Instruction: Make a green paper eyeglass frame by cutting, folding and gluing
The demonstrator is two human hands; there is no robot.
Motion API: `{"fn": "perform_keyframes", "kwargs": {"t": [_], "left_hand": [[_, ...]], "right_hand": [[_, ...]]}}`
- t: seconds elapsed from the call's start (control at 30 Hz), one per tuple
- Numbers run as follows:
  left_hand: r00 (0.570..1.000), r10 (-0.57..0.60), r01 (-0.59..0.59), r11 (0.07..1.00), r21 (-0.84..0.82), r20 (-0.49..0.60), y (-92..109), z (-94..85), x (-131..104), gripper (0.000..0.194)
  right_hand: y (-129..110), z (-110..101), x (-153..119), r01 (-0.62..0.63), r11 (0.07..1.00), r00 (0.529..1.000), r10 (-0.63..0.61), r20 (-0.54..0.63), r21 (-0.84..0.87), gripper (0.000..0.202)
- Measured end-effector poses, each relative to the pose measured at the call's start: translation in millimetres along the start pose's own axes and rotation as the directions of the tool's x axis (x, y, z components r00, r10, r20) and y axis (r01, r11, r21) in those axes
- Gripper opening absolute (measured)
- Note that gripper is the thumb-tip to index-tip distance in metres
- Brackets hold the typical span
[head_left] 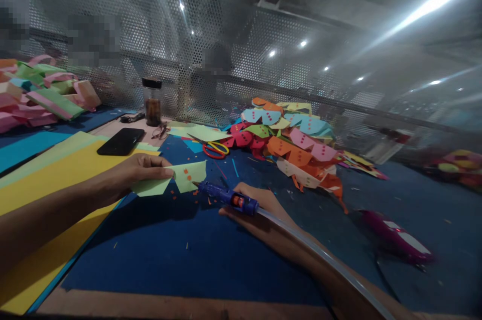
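My left hand (pixel 145 174) pinches a light green paper cutout (pixel 190 174) between thumb and fingers. Small orange squares sit on the cutout, and its lower edge has notches. My right hand (pixel 259 204) is wrapped round a blue glue gun (pixel 229 196), with a long clear glue stick (pixel 324 255) running out of its back over my forearm. The gun's nozzle points left and is at the right part of the cutout; whether it touches the paper I cannot tell. Below lies a dark blue sheet (pixel 181 265) with small orange scraps near the cutout.
Scissors (pixel 216 149), a black phone (pixel 121 141) and a jar (pixel 152 104) stand or lie beyond my hands. Yellow sheets (pixel 56 209) lie left. Colourful paper cutouts (pixel 297 147) are heaped at the right back; a purple device (pixel 399 240) is at the right.
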State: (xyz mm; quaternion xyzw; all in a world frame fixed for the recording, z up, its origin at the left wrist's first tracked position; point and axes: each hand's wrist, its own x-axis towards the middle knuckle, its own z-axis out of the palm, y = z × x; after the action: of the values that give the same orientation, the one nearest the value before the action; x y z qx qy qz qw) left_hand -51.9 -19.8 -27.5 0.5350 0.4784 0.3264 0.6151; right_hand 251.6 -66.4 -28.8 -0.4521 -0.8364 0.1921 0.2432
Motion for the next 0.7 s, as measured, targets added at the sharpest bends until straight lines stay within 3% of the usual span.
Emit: {"fn": "perform_keyframes", "kwargs": {"t": [0.7], "left_hand": [[1.0,0.009,-0.009,1.0,-0.008,-0.004,2.7,2.1,-2.7,0.018]], "right_hand": [[-0.7,-0.4,0.1,0.046,0.999,0.999,-0.046,0.009,-0.028,0.028]]}}
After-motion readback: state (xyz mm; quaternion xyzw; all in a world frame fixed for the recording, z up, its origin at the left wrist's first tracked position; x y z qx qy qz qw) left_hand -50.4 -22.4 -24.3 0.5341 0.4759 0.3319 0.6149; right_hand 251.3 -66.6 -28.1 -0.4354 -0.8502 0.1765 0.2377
